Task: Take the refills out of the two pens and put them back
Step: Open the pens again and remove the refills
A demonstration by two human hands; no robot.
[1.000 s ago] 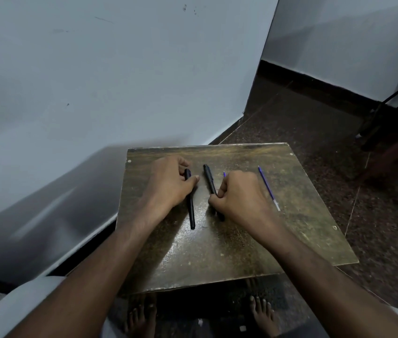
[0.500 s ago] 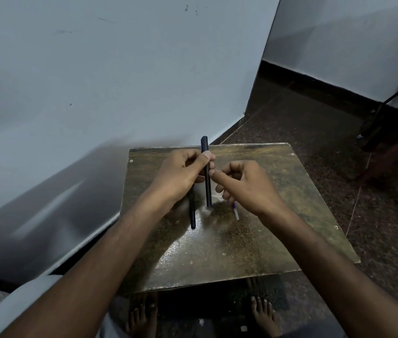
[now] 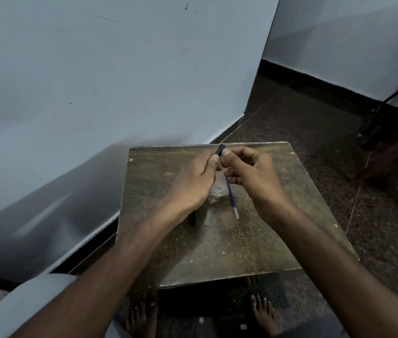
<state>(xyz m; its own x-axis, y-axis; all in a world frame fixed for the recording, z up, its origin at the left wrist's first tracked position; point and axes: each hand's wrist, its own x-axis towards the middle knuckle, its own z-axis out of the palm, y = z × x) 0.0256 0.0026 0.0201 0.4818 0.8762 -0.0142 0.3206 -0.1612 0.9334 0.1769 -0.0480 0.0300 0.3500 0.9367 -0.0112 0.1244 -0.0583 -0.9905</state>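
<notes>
Over a small worn table [image 3: 241, 252], my left hand [image 3: 191, 182] is shut on a black pen [image 3: 221, 149]. Only the pen's ribbed top end shows above my fingers. My right hand [image 3: 254, 172] is close beside it, thumb and forefinger touching that end. Its curled lower fingers hold a purple refill [image 3: 230, 193], which slants down towards me with its white tip just above the tabletop. The second black pen [image 3: 193, 220] lies on the table, mostly hidden under my left wrist. I cannot see a second refill.
A pale wall runs along the table's left and far side. Dark speckled floor lies to the right, with dark furniture legs [image 3: 383, 132] at the far right. My bare feet [image 3: 263, 313] are under the table's near edge.
My left hand lifted one black pen off the table and raised it. My right hand picked up a purple refill and moved in against the pen's top end.
</notes>
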